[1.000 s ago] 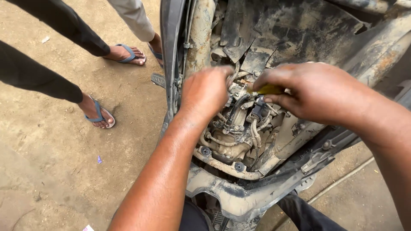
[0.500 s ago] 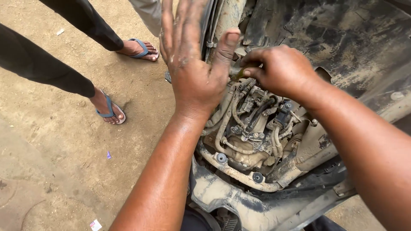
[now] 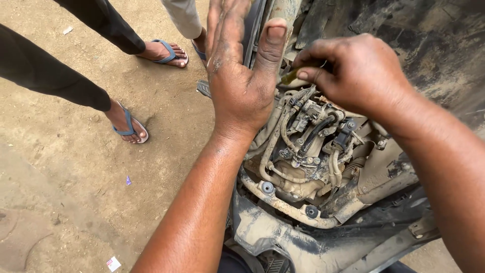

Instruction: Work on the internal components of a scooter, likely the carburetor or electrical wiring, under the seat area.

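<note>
The right half of the frame is filled by the mud-caked underside of a vehicle (image 3: 404,45), and the left half by bare sandy ground (image 3: 76,202). In the lower middle of the frame an exposed engine assembly (image 3: 308,151) is seen, wrapped in dirty hoses and black wiring and ringed below by a bent metal frame tube (image 3: 283,205). At the upper left, two sandalled feet (image 3: 129,126) and dark trouser legs of bystanders are shown, well apart from the work. The left hand (image 3: 237,76) is held flat and open at the upper middle, fingers spread upward, thumb raised, nothing gripped; its palm side appears to be laid against the edge of the body panel just above the engine assembly. The right hand (image 3: 353,71) is closed, at the upper right of centre, around a small yellowish tool handle (image 3: 293,76), of which only a short stub is seen between thumb and forefinger. The stub lies just right of the left thumb, nearly touching it, directly above the hoses. Its long axis is judged to run roughly left-to-right, slightly downward toward the left; the working tip cannot be made out. The right hand is the nearer one to it, being the holder.
</note>
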